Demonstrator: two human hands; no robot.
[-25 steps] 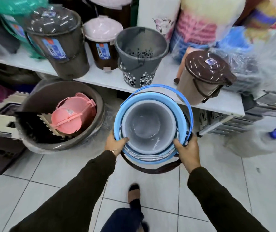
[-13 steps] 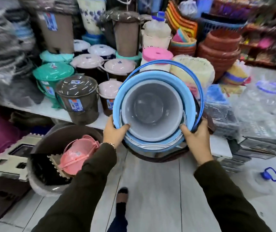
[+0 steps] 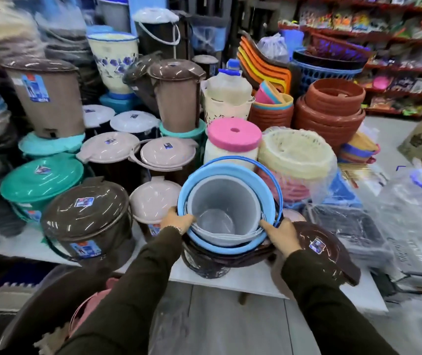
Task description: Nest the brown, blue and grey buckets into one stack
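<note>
A grey bucket sits inside a blue bucket, which sits inside a dark brown bucket. The nested stack is tilted toward me, over the front part of the white shelf. My left hand grips the stack's left rim, thumb over the blue edge. On the right rim my right hand holds on the same way. The blue handle arcs up behind the stack. Whether the brown bucket's base rests on the shelf is hidden.
Lidded brown bins and teal bins crowd the shelf to the left. A brown lid lies just right of my right hand. Behind stand a pink-lidded jar, cream baskets and terracotta basins.
Both hands have lifted the nested stack from floor level up and forward over the shelf, and my view has swung upward to the shelf goods. The grip is unchanged.
</note>
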